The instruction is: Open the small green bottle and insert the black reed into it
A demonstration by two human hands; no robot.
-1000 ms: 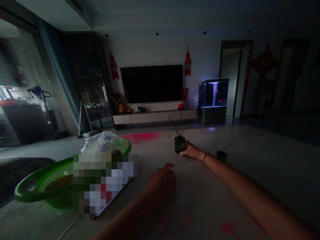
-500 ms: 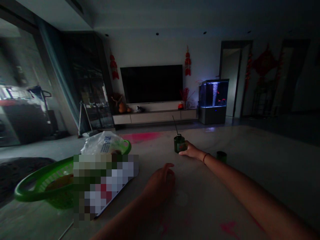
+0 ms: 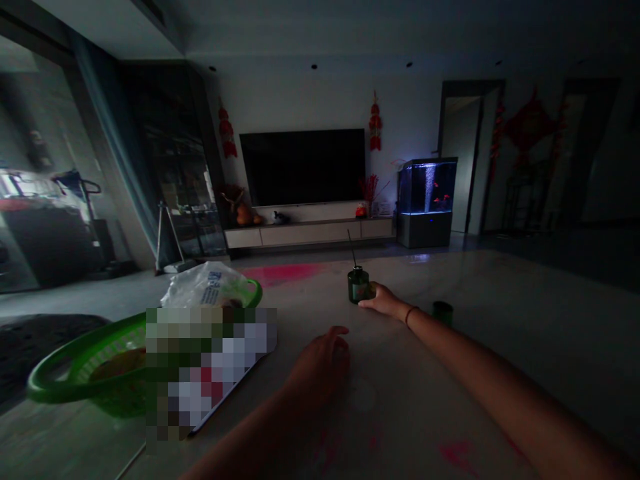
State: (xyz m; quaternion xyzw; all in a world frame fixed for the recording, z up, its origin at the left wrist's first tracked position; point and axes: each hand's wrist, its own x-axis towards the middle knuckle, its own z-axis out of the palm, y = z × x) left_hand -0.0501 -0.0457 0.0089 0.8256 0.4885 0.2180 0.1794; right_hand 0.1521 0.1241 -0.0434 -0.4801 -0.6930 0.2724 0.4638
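The right hand (image 3: 383,301) reaches across the table (image 3: 425,380) with its fingers stretched out, their tips against the right side of a small dark green bottle (image 3: 359,285); the dim light hides whether they wrap around it or only touch it, so the grip cannot be told. A thin black stick (image 3: 352,250) rises from the bottle's neck, tilted slightly, and the bottle stands upright near the table's far edge, around its middle. A thin dark bracelet (image 3: 411,316) circles the right wrist. The left hand (image 3: 320,368) lies nearer the near edge, loosely curled and empty, its fingers bent, well short of the bottle. Just past the right forearm stands a small green cup (image 3: 443,313). Toward the table's left edge sits a green plastic basket (image 3: 55,381) with a plastic bag (image 3: 210,287) behind it; a pixelated patch (image 3: 210,373) hides what lies beside them. Pink smears (image 3: 457,455) mark the tabletop. Beyond the table are a wall-mounted television (image 3: 303,167) and a lit aquarium (image 3: 427,190).
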